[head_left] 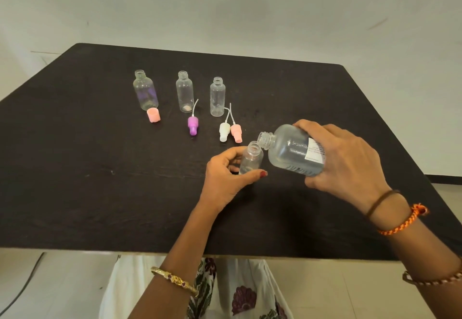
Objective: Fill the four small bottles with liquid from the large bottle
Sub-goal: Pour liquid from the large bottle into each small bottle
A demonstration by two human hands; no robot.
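Fingers point(310, 125) round tilted large bottle point(290, 150) — clear

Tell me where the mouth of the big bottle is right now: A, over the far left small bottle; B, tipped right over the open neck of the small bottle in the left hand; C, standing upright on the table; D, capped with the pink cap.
B: the right hand tilts the big bottle so its mouth meets the neck of the small bottle that the left hand holds.

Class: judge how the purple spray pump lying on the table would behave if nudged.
The purple spray pump lies on its side and looks round, so it would probably roll. Its thin dip tube looks floppy. Small and plastic, likely very light.
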